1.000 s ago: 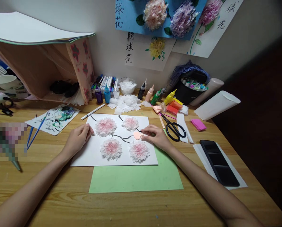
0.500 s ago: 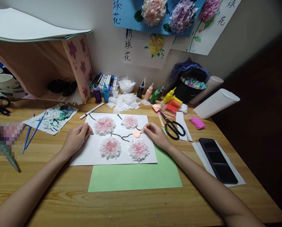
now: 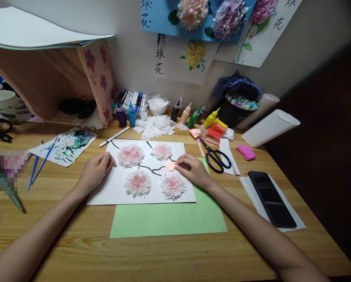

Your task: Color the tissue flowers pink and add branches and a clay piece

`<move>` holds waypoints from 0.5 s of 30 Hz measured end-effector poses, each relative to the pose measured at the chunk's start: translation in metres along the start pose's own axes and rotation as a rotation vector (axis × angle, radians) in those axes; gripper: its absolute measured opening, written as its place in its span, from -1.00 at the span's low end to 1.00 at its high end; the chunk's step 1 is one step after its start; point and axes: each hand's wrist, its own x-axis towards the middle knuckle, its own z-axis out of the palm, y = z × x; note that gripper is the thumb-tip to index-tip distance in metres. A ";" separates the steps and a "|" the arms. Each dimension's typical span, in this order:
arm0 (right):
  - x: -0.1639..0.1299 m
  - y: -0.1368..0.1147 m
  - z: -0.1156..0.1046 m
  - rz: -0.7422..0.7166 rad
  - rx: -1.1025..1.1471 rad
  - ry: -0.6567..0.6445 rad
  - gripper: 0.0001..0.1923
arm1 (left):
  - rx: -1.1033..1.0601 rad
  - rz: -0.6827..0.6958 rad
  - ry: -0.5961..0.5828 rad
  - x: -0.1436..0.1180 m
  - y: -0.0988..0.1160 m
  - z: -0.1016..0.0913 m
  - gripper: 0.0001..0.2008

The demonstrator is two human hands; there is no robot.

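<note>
Right hand point(image 3: 193, 169) lowered, pink petal point(image 3: 170, 166) seemingly back on paper point(image 3: 111, 192)

I see a grained wooden tabletop point(image 3: 75, 243), matt white paper sheet point(image 3: 111, 188) carrying fluffy tissue flowers point(image 3: 138, 183), smooth green paper point(image 3: 169, 219), and glossy black-handled scissors point(image 3: 216, 158).

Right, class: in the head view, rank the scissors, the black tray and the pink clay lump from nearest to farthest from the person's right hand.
Measured from the right hand:
1. Scissors, just to its right on the table.
2. Pink clay lump, farther right, beyond the scissors.
3. Black tray, farthest, toward the table's right edge, on white paper.
</note>
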 end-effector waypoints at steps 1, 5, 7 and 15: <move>0.000 0.001 0.000 0.006 -0.005 0.012 -0.88 | -0.012 0.004 -0.023 0.000 0.000 0.000 -0.60; 0.004 0.011 0.000 0.236 0.290 0.178 -0.78 | -0.043 0.003 -0.059 0.002 -0.005 0.000 -0.61; 0.006 0.018 -0.002 0.360 0.486 0.264 -0.71 | -0.081 -0.006 -0.051 0.001 -0.006 -0.001 -0.62; 0.010 -0.005 -0.012 0.215 0.451 0.313 -0.71 | -0.684 -0.282 -0.188 -0.022 0.079 0.014 -0.68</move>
